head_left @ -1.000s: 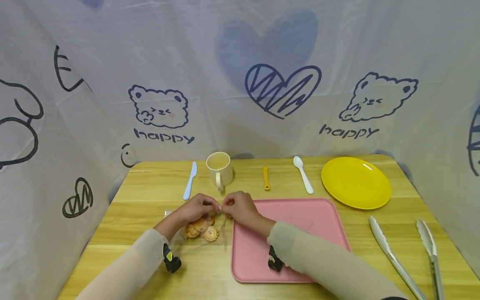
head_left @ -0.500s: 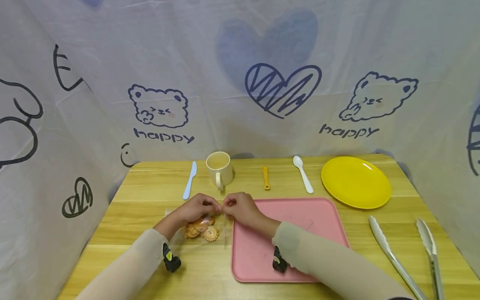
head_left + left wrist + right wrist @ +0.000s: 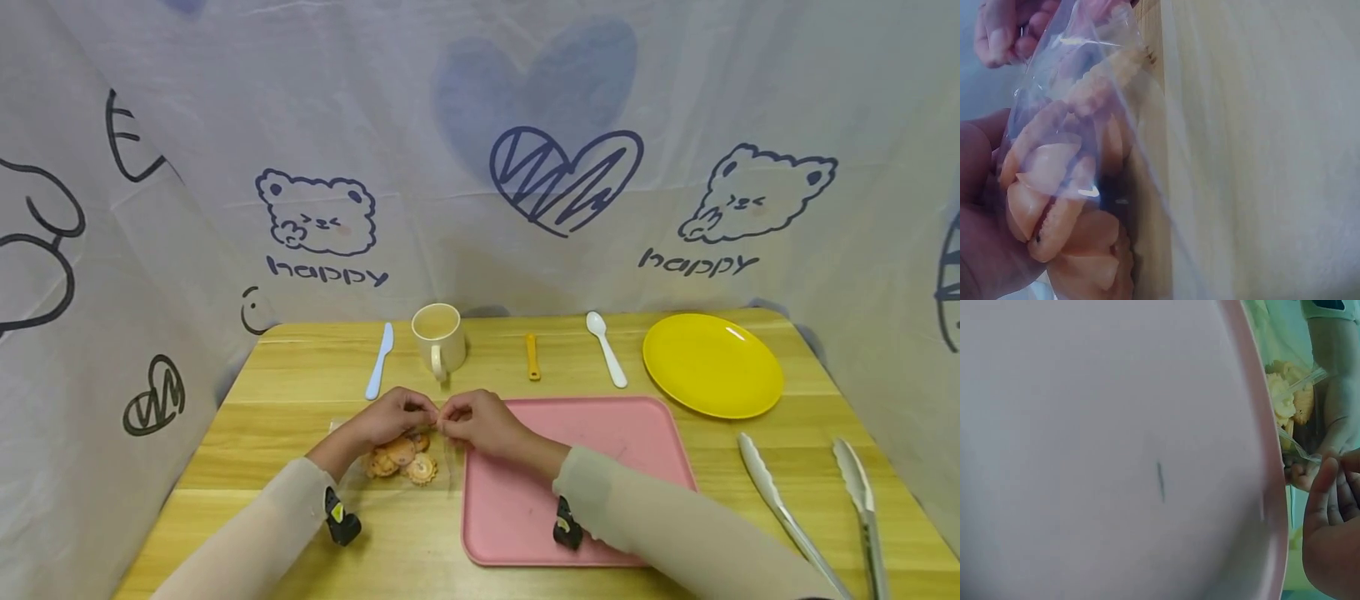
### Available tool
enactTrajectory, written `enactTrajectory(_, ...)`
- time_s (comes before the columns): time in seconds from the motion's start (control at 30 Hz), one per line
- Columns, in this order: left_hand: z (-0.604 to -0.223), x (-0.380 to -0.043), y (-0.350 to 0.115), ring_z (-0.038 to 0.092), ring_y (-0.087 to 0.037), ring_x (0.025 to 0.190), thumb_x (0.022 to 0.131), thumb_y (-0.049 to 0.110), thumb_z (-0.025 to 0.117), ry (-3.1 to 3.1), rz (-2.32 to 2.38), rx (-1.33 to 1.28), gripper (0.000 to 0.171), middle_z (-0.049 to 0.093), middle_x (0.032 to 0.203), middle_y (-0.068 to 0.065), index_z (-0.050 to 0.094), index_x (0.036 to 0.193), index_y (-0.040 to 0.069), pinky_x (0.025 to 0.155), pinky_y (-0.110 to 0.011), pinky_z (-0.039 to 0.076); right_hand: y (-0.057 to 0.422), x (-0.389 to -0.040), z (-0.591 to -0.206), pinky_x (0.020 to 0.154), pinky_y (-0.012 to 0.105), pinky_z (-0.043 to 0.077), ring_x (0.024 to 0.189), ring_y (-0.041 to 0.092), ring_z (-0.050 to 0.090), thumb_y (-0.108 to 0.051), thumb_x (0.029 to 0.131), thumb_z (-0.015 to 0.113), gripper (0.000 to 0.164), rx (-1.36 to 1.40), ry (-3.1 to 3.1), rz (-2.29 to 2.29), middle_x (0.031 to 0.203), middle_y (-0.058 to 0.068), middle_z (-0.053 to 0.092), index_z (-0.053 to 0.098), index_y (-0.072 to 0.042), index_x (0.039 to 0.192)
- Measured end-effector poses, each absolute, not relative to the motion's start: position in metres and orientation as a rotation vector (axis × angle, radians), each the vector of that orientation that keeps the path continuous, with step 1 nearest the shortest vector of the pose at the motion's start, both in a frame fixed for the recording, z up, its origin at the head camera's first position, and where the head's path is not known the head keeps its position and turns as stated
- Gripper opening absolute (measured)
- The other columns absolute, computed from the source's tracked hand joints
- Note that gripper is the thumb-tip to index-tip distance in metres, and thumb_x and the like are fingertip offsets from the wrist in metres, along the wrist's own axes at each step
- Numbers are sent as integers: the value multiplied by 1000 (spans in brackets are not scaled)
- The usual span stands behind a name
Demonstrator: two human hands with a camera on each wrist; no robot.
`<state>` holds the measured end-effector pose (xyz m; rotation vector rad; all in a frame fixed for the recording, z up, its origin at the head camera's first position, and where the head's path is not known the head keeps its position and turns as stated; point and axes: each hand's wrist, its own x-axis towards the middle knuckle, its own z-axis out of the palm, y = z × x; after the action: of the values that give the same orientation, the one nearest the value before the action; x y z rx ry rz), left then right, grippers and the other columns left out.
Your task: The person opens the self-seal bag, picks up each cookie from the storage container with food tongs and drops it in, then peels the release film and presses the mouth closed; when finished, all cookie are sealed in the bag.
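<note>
A clear plastic bag (image 3: 1094, 47) with several cookies (image 3: 421, 468) in it lies on the table, left of the pink tray. My left hand (image 3: 392, 415) reaches over the bag and pinches its upper edge with thumb and fingers. Right beside those fingertips, my right hand (image 3: 486, 423) pinches the same edge. In the right wrist view the thumb and fingers of the right hand (image 3: 1335, 512) meet at a corner of the film. The left wrist view looks at the cookies through the shiny plastic. The fingertips partly hide the pinched spot.
The pink tray (image 3: 570, 533) lies under my right forearm. Behind the hands are a light blue knife (image 3: 380, 362), a cream mug (image 3: 439, 342), a small orange utensil handle (image 3: 532, 358) and a white spoon (image 3: 607, 350). A yellow plate (image 3: 712, 367) and metal tongs (image 3: 795, 525) are on the right.
My right wrist and sleeve have shifted slightly right and toward me, while the right fingertips have edged left along the bag's edge. The left hand is nearly still.
</note>
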<state>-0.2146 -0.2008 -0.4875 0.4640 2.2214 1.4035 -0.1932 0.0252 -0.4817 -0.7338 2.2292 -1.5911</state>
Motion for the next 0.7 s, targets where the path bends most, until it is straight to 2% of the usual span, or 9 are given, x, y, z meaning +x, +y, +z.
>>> enactTrajectory(0.2,-490,-214,-201,58,-11,79,104,7,60,2238,1405,479,21,75,97,-10,74,107,-7,70,-21,51,33,-182,-476,61,20,50,70,9,62,-12,99,70,15,-710,2181,-1565,84,5,75,78,0,100)
enactTrajectory(0.33,-490,-213,-201,58,-12,80,105,8,59,2255,1400,488,22,74,101,-15,74,108,-8,72,-21,52,41,-171,-472,65,23,56,72,10,65,-10,99,70,16,-705,2095,-1599,85,8,75,77,4,102)
enactTrajectory(0.43,-490,-213,-201,60,-13,84,105,7,59,2261,1404,506,22,74,104,-18,74,108,-8,74,-21,53,46,-161,-469,69,30,61,73,12,68,-10,99,71,17,-684,2031,-1626,88,14,75,76,5,103)
enactTrajectory(0.57,-491,-212,-201,60,-13,86,105,6,58,2271,1406,528,21,74,104,-19,74,108,-7,75,-21,53,54,-145,-464,74,37,64,75,14,69,-12,99,72,18,-648,1948,-1654,88,11,76,75,6,104)
enactTrajectory(0.7,-491,-210,-200,59,-13,84,105,6,59,2283,1402,549,20,73,103,-19,74,108,-7,73,-22,53,59,-128,-456,76,35,64,75,12,69,-10,98,72,20,-639,1846,-1683,87,6,76,74,8,104)
